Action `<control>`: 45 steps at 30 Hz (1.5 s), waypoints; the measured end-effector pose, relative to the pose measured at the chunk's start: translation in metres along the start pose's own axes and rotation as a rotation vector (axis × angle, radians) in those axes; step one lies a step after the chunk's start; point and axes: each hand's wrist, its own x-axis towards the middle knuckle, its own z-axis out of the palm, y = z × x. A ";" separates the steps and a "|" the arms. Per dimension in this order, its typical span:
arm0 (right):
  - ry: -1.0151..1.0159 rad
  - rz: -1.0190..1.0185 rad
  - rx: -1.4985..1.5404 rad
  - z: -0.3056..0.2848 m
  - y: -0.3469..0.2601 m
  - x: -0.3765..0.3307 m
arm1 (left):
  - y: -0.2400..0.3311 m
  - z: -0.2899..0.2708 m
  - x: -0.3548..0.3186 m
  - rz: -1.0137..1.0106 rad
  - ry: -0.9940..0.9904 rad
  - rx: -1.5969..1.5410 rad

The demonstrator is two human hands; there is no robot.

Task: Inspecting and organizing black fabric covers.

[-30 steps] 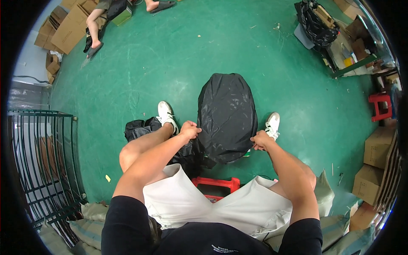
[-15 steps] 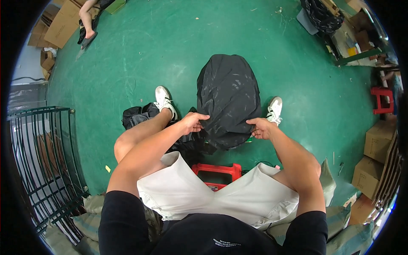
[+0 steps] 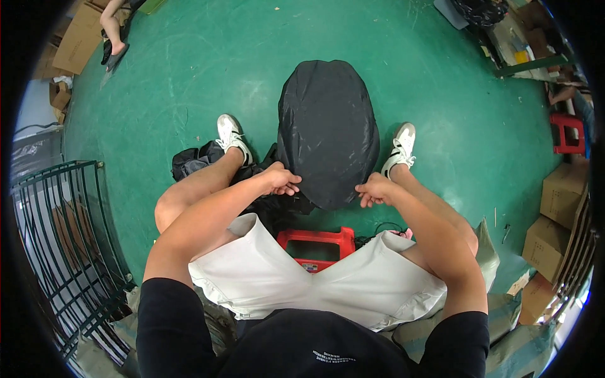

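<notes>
A black fabric cover (image 3: 328,129), rounded and elongated, stands out in front of me between my feet. It is pulled fairly smooth, with a few creases and pale scuffs; whatever lies under it is hidden. My left hand (image 3: 281,180) pinches its near left edge between thumb and fingers. At the near right edge, my right hand (image 3: 376,190) grips the fabric the same way, its other fingers curled below. Crumpled black fabric (image 3: 198,159) lies on the floor beside my left foot, and more runs under my left forearm.
A red plastic stool (image 3: 348,242) stands close before my lap. To the left is a green metal rack (image 3: 60,167); on the right are cardboard boxes (image 3: 548,246) and another red stool (image 3: 569,133). Another person's leg (image 3: 111,28) shows at the far left.
The cover has become smoother and tauter, with fewer wrinkles. Both hands remain at its near edges, slightly closer together, and the whole view has shifted a little.
</notes>
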 end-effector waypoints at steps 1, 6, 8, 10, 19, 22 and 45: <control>0.007 0.002 -0.083 0.001 0.007 0.003 | -0.002 0.002 0.001 0.003 -0.001 0.003; 0.216 0.101 -0.806 -0.001 -0.025 -0.032 | 0.028 0.005 -0.028 -0.046 0.097 0.578; 0.400 -0.010 -0.819 -0.017 -0.036 -0.037 | 0.053 0.011 -0.054 -0.088 0.149 1.007; 0.576 -0.131 -0.835 -0.024 -0.054 -0.043 | 0.061 0.010 -0.060 0.071 0.340 1.110; 0.520 -0.614 -1.093 0.027 -0.076 -0.043 | 0.041 0.050 -0.042 0.541 0.457 1.502; 0.147 -0.287 -1.409 0.044 -0.080 -0.050 | 0.030 0.062 -0.052 0.333 0.412 1.709; 0.335 -0.649 -1.274 0.034 -0.131 -0.084 | -0.069 -0.029 0.040 0.082 0.583 1.212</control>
